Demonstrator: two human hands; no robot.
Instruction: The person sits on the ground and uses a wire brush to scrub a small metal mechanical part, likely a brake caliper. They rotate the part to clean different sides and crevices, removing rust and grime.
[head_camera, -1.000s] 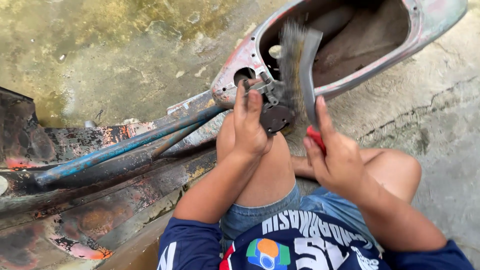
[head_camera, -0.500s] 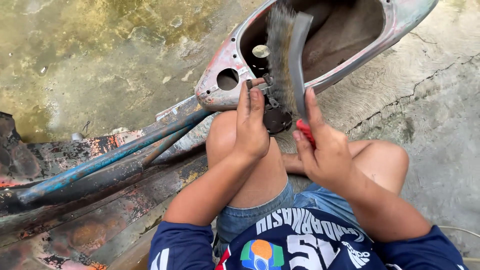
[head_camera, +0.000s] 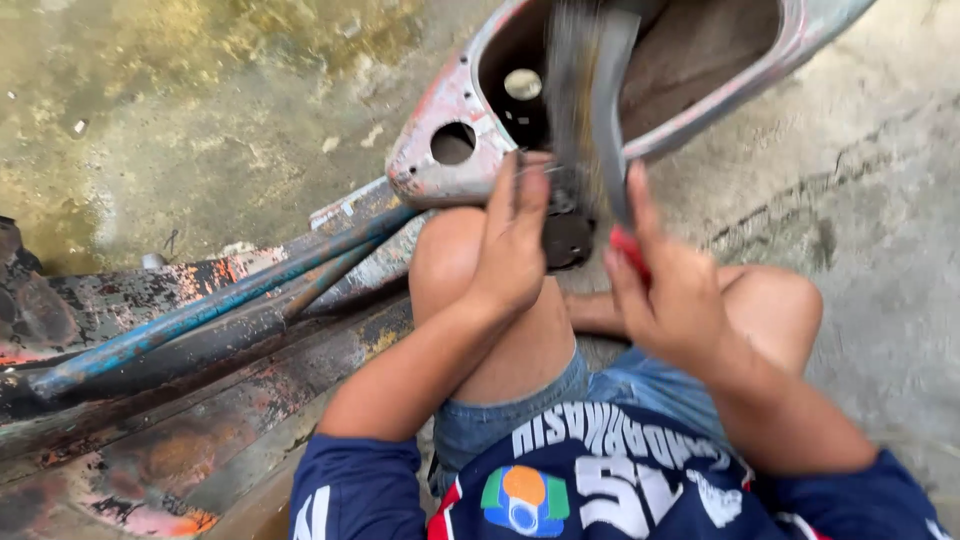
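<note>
In the head view, the left hand (head_camera: 515, 245) lies with fingers stretched nearly flat against a dark round metal part (head_camera: 568, 240) fixed at the foot of a blurred grey bar (head_camera: 585, 95), beside the worn scooter shell (head_camera: 450, 140). The right hand (head_camera: 665, 290) is curled around a red-handled tool (head_camera: 628, 248), just right of that part, above the person's bent knees.

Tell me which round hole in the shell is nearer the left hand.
The lower hole, in the faded red rim of the shell, with bare ground showing through. It lies just left of the left hand; the other hole sits higher, inside the dark hollow.
</note>
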